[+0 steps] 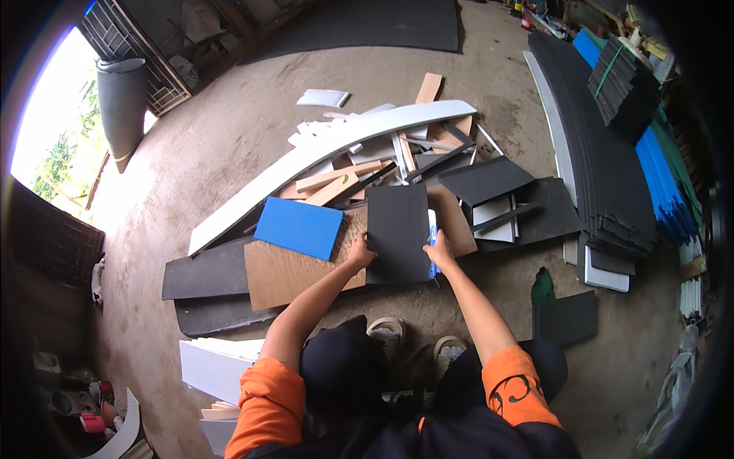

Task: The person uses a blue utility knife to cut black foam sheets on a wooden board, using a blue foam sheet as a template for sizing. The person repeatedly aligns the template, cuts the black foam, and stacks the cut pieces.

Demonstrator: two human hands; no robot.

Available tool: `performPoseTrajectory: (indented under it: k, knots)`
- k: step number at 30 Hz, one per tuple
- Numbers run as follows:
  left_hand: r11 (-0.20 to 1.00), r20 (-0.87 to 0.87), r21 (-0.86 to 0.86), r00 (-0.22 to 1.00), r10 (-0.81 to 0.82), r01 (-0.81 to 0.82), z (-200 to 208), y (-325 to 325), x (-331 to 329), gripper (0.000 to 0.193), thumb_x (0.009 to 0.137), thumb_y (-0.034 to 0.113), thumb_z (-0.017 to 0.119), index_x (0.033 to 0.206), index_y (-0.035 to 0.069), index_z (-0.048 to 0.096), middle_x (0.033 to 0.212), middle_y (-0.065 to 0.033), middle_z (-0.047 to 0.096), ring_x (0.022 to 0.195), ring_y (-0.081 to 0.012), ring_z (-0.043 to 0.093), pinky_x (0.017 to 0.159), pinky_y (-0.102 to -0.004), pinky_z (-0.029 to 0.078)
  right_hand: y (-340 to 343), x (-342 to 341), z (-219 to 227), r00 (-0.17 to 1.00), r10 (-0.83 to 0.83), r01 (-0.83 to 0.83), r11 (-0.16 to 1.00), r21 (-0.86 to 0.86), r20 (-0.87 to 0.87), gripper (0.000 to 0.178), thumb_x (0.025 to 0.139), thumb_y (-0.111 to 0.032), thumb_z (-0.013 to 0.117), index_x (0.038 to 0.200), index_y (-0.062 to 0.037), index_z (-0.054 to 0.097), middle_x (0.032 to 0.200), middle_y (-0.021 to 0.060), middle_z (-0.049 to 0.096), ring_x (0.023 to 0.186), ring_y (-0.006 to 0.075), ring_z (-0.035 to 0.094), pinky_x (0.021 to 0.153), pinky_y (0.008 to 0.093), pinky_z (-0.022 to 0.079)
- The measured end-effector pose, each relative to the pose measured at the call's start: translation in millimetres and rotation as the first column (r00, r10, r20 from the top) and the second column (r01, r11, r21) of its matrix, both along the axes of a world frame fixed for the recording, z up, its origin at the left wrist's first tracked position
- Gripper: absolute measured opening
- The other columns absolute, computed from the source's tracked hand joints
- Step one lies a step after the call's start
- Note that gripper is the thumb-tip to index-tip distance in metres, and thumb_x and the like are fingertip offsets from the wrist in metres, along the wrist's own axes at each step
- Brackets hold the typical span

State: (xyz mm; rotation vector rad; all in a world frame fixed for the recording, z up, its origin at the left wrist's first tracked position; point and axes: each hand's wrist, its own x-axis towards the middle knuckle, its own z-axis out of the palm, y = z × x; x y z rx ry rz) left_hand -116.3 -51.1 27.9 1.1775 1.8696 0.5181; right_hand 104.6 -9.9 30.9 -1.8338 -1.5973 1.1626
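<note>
A black foam sheet (397, 233) stands out in front of me, over a brown board (287, 268). My left hand (361, 251) grips its left edge, thumb on top. At the opposite edge, my right hand (440, 251) is closed around a slim blue-and-white tool (433, 222), which looks like a utility knife. Its fingers are also against the sheet's edge, partly hidden. Just left of the black sheet, a blue foam sheet (299, 228) lies flat on the brown board.
Offcuts (336, 183) and a long white curved strip (329, 157) are heaped beyond my hands. Black sheets (596, 168) are stacked at the right, and white pieces (218, 359) beside my left knee. A dark piece (566, 317) lies near my right knee.
</note>
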Motion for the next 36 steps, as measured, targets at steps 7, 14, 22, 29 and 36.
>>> performPoseTrajectory:
  k: [7,14,22,29,36]
  knots:
    - [0.971,-0.157,0.220,0.979,0.133,-0.096,-33.4,3.9,17.9,0.057,0.069,0.014,0.067,0.119,0.013,0.041,0.115,-0.0155,0.039,0.112,-0.0334,0.034,0.094,-0.0434,0.030,31.3,12.0,-39.8,0.923,-0.064,-0.052,0.956,0.288,0.378,0.040,0.072,-0.014,0.060,0.101,0.0048,0.040,0.102,0.0258,0.044,0.095,0.0412,0.045,0.084,0.0469,0.037]
    - [0.812,-0.131,0.492,0.895,0.426,-0.314,-29.2,-25.1,14.3,0.046,0.071,0.008,0.063,0.113,0.010,0.046,0.112,-0.0143,0.040,0.107,-0.0316,0.035,0.094,-0.0425,0.027,32.5,-29.6,-8.6,0.872,-0.113,-0.187,0.822,0.538,0.476,0.053,0.074,-0.017,0.062,0.117,0.0005,0.036,0.114,0.0160,0.036,0.105,0.0345,0.037,0.084,0.0471,0.034]
    - [0.457,0.204,0.479,0.601,0.773,-0.750,-46.3,-40.8,-56.2,0.061,0.074,0.008,0.062,0.124,0.001,0.029,0.118,-0.0215,0.029,0.110,-0.0313,0.038,0.095,-0.0406,0.030,42.6,-186.2,-39.9,0.811,0.513,-0.577,0.624,0.527,0.280,0.052,0.075,-0.013,0.057,0.122,0.0020,0.039,0.122,0.0173,0.041,0.113,0.0343,0.034,0.098,0.0403,0.027]
    - [0.353,0.237,0.179,0.388,0.890,-0.918,-42.2,-39.7,-90.0,0.053,0.085,0.023,0.051,0.126,-0.002,0.028,0.114,-0.0172,0.035,0.103,-0.0246,0.044,0.087,-0.0347,0.037,33.7,-198.2,-32.0,0.880,0.445,-0.459,0.700,0.547,0.168,0.044,0.075,-0.007,0.058,0.117,-0.0049,0.046,0.107,0.0123,0.049,0.101,0.0312,0.039,0.091,0.0406,0.031]
    - [0.335,0.540,0.365,0.491,0.683,-0.869,-12.7,-40.2,-24.3,0.041,0.093,0.016,0.035,0.128,-0.002,0.026,0.124,-0.0201,0.038,0.113,-0.0263,0.040,0.094,-0.0356,0.032,-15.8,-134.4,-0.7,0.993,0.119,-0.110,0.828,0.549,0.019,0.036,0.075,-0.002,0.058,0.110,-0.0074,0.053,0.103,0.0108,0.047,0.097,0.0280,0.042,0.089,0.0393,0.034]
